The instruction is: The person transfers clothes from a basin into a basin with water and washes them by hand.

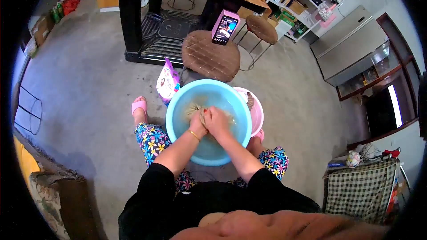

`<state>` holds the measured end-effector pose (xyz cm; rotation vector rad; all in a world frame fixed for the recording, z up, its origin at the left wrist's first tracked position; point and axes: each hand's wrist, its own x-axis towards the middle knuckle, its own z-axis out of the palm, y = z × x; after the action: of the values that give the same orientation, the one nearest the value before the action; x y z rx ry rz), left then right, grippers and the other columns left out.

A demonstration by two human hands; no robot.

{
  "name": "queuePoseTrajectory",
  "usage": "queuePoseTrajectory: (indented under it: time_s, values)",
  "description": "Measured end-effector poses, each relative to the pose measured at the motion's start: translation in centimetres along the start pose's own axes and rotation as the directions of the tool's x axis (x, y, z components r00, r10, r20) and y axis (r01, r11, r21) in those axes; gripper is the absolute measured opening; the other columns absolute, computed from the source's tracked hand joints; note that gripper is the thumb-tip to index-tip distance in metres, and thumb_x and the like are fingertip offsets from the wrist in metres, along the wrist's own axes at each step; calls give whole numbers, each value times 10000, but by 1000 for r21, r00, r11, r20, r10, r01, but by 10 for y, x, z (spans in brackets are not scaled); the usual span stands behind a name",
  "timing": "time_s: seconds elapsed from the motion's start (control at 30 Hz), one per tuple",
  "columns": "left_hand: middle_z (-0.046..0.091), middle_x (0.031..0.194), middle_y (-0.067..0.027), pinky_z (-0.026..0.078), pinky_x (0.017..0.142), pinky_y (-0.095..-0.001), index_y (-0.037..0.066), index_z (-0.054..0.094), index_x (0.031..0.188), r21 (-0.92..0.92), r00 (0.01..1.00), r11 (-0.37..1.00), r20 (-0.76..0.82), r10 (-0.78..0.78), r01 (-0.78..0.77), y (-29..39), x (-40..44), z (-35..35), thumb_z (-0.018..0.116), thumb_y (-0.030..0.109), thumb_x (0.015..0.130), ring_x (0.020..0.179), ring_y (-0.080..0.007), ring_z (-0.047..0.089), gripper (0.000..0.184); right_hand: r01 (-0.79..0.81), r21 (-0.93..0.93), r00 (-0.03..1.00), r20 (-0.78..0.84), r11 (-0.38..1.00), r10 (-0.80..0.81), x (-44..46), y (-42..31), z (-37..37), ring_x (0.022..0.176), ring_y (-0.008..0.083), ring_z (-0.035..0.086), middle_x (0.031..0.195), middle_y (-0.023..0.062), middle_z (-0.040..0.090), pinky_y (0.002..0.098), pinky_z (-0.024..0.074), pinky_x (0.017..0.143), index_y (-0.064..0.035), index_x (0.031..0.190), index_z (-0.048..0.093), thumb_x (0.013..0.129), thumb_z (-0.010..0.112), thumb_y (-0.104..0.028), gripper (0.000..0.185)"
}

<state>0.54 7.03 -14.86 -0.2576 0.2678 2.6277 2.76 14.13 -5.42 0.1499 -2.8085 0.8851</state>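
Observation:
A large light-blue basin (172, 138) of cloudy water stands on the floor between my knees. Inside it, a wet beige cloth (193, 109) is bunched up, partly under water. My left hand (199, 123), below a gold bracelet, is closed on the cloth. Pressed close beside it, my right hand (215, 120) is closed on the same cloth. The fingers mostly hide the part of the cloth between them.
A pink basin (258, 126) with fabric in it stands right of the blue one. A purple-and-white bag (168, 83) stands behind left. Ahead, a brown padded stool (209, 60) carries a phone (225, 30) in a pink holder, before a black-legged table (130, 26).

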Motion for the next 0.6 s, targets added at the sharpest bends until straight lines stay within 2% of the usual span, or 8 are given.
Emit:
queuePoseTrajectory:
  time_s: [0.1,0.13,0.23,0.27,0.4,0.5,0.53,0.6]
  values:
    - [598,932,-117,449,810,-357,65,554,913,92,998,994,-18,-66,67,7,-10,11,384,249,864,883,-233,562,255,54,57,999,-9,997,-53,-14,-22,-17,695,407,539,747,225,573,487,416,646,-15,761,541,824,456,-271,277]
    - [598,924,-113,455,794,-365,48,550,918,67,997,996,56,-60,56,8,-9,14,406,236,858,871,-234,567,244,11,90,1000,-12,996,-10,-15,-20,-17,699,406,541,750,228,574,482,417,650,-9,763,541,824,449,-271,283]
    - [604,931,-111,447,827,-377,49,559,949,29,959,992,-261,-110,122,4,-8,31,388,232,864,851,-259,571,265,-221,254,970,-41,942,238,-9,15,-10,719,410,547,769,241,577,467,423,672,12,770,540,824,427,-266,304]
    - [601,944,-109,443,838,-380,47,557,960,16,965,994,-242,-102,109,3,-9,36,403,223,859,868,-260,568,255,-309,319,939,-46,896,340,-6,26,-12,728,412,549,777,246,578,462,425,681,19,772,539,824,420,-264,312]
    - [583,1015,-108,422,880,-393,38,546,1000,72,972,997,-232,47,-31,-3,-10,43,454,194,841,944,-264,548,241,-415,160,907,-8,896,421,-7,71,-20,830,410,548,839,274,575,470,413,769,52,822,549,814,416,-262,341]
    - [583,996,-92,435,859,-385,35,543,987,105,971,988,-200,129,-110,4,-23,58,515,173,816,933,-242,555,221,-386,-210,913,50,898,405,-12,107,-29,916,409,520,928,270,559,456,403,819,50,863,548,804,434,-242,318]
    - [587,976,-83,445,844,-380,34,543,975,99,975,987,-173,139,-123,8,-24,64,541,166,806,917,-231,562,214,-508,-187,812,221,841,539,-8,93,-46,996,410,479,1051,265,512,433,389,863,35,979,520,778,479,-204,315]
    - [561,1065,-100,400,905,-402,35,518,1053,32,993,999,-115,24,-20,5,-19,57,528,187,812,984,-256,531,285,-299,-82,952,44,951,304,-10,77,-50,1019,401,469,1093,263,488,427,380,878,18,1071,476,749,521,-176,380]
